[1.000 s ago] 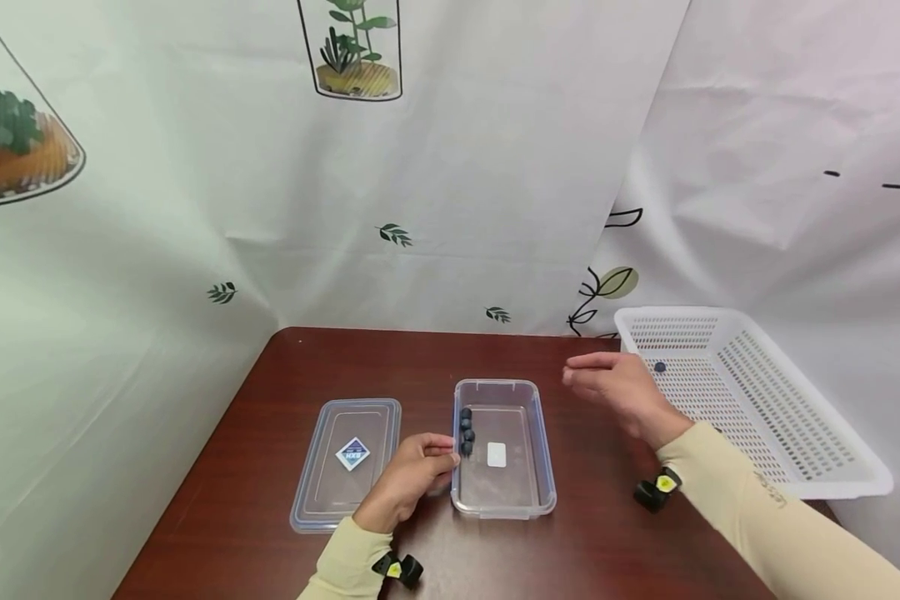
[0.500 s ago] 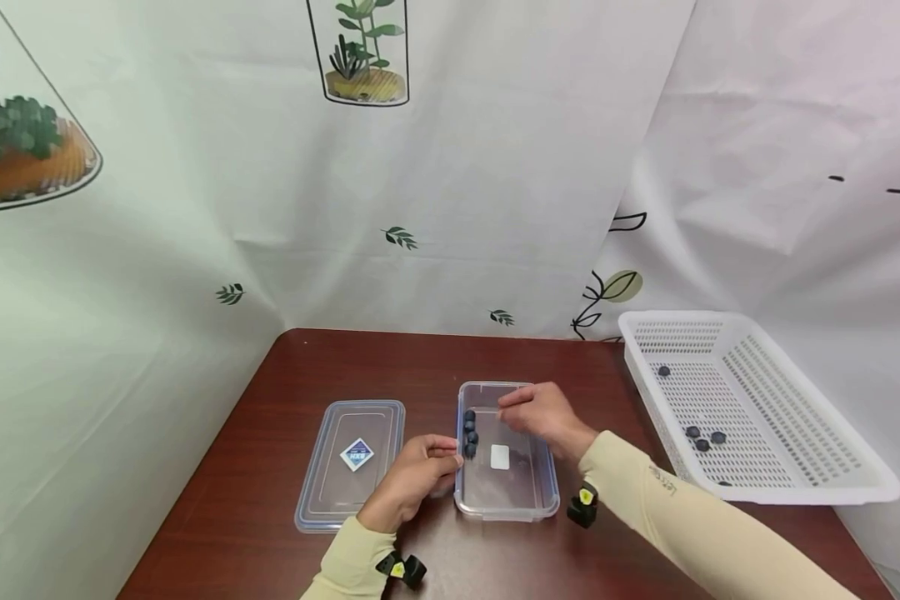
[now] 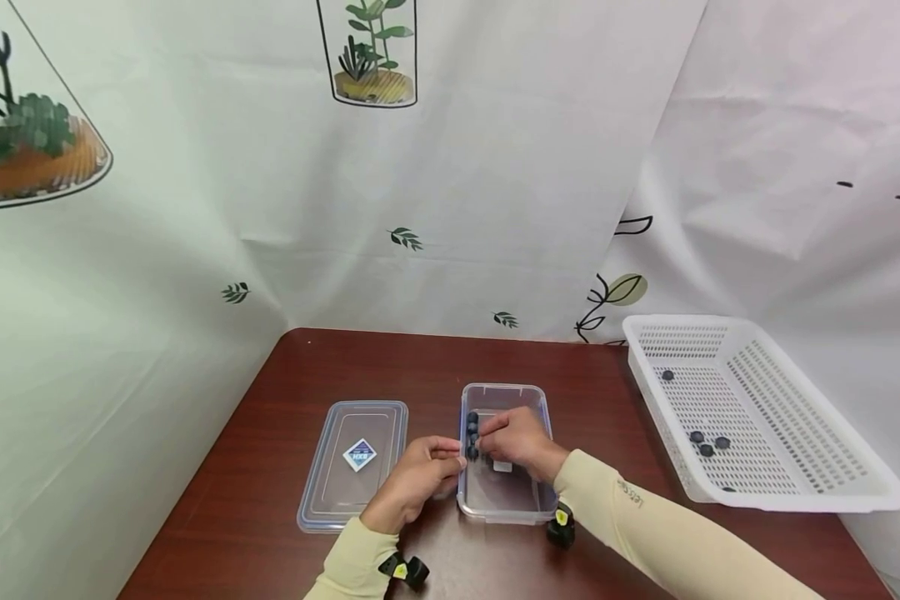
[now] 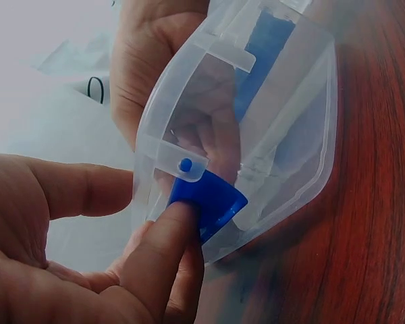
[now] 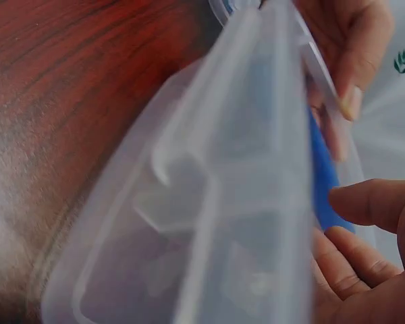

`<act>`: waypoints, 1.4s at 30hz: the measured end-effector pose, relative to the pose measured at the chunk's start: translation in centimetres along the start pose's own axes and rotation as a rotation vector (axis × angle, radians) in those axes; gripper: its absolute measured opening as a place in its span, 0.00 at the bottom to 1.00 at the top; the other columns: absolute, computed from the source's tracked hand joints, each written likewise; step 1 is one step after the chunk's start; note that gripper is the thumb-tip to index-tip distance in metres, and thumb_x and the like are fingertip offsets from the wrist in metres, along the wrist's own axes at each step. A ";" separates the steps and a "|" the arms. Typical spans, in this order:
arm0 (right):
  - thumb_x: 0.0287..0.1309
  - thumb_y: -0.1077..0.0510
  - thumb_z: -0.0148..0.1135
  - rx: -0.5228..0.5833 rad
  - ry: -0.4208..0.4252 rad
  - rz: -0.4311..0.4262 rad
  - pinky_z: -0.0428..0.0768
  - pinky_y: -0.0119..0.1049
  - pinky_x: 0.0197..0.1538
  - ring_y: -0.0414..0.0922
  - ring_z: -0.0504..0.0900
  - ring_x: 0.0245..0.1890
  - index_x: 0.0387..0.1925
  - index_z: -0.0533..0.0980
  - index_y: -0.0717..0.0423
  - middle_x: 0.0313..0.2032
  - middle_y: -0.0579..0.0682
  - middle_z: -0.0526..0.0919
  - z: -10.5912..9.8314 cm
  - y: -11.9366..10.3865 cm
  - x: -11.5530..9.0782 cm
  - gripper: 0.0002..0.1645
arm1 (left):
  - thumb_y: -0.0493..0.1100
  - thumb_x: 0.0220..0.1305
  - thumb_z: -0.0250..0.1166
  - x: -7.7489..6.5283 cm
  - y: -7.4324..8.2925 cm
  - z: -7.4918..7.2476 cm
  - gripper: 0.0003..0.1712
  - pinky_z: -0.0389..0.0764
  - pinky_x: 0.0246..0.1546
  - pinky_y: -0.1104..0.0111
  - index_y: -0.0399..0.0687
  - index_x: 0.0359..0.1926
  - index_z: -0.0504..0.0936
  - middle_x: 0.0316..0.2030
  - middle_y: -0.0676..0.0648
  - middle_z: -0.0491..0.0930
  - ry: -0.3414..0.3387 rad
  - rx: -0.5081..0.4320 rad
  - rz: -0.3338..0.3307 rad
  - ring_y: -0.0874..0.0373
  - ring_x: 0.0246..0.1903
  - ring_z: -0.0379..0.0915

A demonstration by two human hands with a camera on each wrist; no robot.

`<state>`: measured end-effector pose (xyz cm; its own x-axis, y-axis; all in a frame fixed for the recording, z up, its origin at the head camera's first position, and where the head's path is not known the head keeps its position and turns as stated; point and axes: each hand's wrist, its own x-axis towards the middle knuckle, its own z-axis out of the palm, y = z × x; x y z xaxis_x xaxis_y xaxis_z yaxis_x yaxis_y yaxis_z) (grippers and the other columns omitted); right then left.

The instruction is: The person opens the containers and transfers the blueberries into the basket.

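A clear plastic container stands on the table, with several blueberries in a row along its left wall. My left hand holds its left side; in the left wrist view the thumb presses a blue latch and another finger touches the rim. My right hand reaches inside, fingertips right at the row of berries. In the right wrist view, its thumb and fingers are bent toward each other behind the clear wall. I cannot tell whether a berry is between them.
A clear lid with a diamond-shaped label lies left of the container. At the right, a white perforated basket holds several loose blueberries. Patterned white cloth hangs behind the dark red table.
My right hand has travelled left from beside the basket into the container and down to the berry row. The left hand has stayed at the container's left side.
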<state>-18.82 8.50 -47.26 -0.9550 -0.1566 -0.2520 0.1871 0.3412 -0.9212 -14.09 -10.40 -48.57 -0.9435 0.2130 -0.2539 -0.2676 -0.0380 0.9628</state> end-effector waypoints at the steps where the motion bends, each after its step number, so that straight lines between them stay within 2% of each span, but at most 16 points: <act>1: 0.51 0.68 0.74 -0.006 0.002 -0.001 0.89 0.39 0.39 0.41 0.86 0.31 0.40 0.87 0.69 0.34 0.53 0.90 0.2 0.0 0.0 0.13 | 0.30 0.68 0.65 0.0 0.0 0.0 0.23 0.85 0.42 0.71 0.22 0.60 0.73 0.43 0.44 0.79 0.001 0.002 -0.001 0.60 0.40 0.78; 9: 0.49 0.67 0.77 -0.031 0.003 -0.005 0.87 0.34 0.36 0.39 0.85 0.30 0.39 0.89 0.66 0.33 0.51 0.90 1.0 0.8 0.0 0.13 | 0.30 0.67 0.65 -0.1 0.1 0.2 0.23 0.85 0.42 0.71 0.22 0.60 0.73 0.44 0.42 0.79 -0.005 0.006 -0.003 0.59 0.40 0.78; 16: 0.44 0.69 0.74 -0.065 0.006 -0.030 0.81 0.31 0.31 0.38 0.82 0.27 0.37 0.89 0.63 0.27 0.48 0.89 1.4 1.4 0.3 0.13 | 0.30 0.67 0.65 0.0 0.1 0.2 0.23 0.85 0.42 0.70 0.22 0.59 0.73 0.44 0.42 0.78 0.007 0.004 0.003 0.59 0.41 0.78; 24: 0.44 0.71 0.76 -0.014 -0.009 -0.010 0.86 0.35 0.32 0.38 0.83 0.25 0.37 0.88 0.66 0.28 0.51 0.90 1.3 1.2 0.3 0.13 | 0.30 0.66 0.65 0.0 0.1 0.3 0.23 0.85 0.41 0.71 0.22 0.59 0.73 0.43 0.43 0.78 0.011 0.004 0.003 0.59 0.40 0.78; 27: 0.45 0.70 0.77 -0.030 -0.010 -0.007 0.85 0.34 0.32 0.38 0.84 0.26 0.37 0.88 0.65 0.29 0.52 0.90 1.2 1.0 0.2 0.13 | 0.30 0.66 0.65 -0.1 0.1 0.3 0.22 0.85 0.41 0.71 0.22 0.58 0.73 0.42 0.44 0.78 0.012 0.005 0.001 0.59 0.39 0.77; 31: 0.46 0.69 0.77 -0.032 -0.007 -0.026 0.85 0.33 0.34 0.39 0.85 0.30 0.38 0.89 0.65 0.35 0.55 0.92 0.6 0.6 0.2 0.13 | 0.30 0.67 0.65 0.0 0.1 0.3 0.23 0.85 0.41 0.71 0.22 0.59 0.73 0.41 0.44 0.78 0.010 0.013 -0.003 0.59 0.39 0.78; 36: 0.50 0.69 0.75 0.052 -0.013 -0.028 0.89 0.37 0.41 0.41 0.87 0.35 0.41 0.88 0.68 0.41 0.58 0.91 -0.7 -0.6 0.2 0.14 | 0.31 0.69 0.65 0.1 -0.1 0.1 0.22 0.85 0.41 0.70 0.23 0.60 0.73 0.41 0.44 0.78 0.011 0.024 -0.012 0.59 0.40 0.78; 42: 0.55 0.62 0.77 0.017 0.047 -0.024 0.89 0.40 0.45 0.44 0.89 0.40 0.47 0.88 0.63 0.44 0.54 0.92 -3.2 -2.1 -0.2 0.16 | 0.31 0.68 0.65 0.1 -0.3 0.1 0.22 0.85 0.39 0.70 0.23 0.59 0.74 0.40 0.45 0.79 0.020 0.025 -0.004 0.59 0.38 0.78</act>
<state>-19.78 10.76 -44.37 -0.9690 -0.1202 -0.2159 0.1677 0.3219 -0.9318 -14.13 -10.22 -48.84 -0.9463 0.1931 -0.2594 -0.2667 -0.0124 0.9637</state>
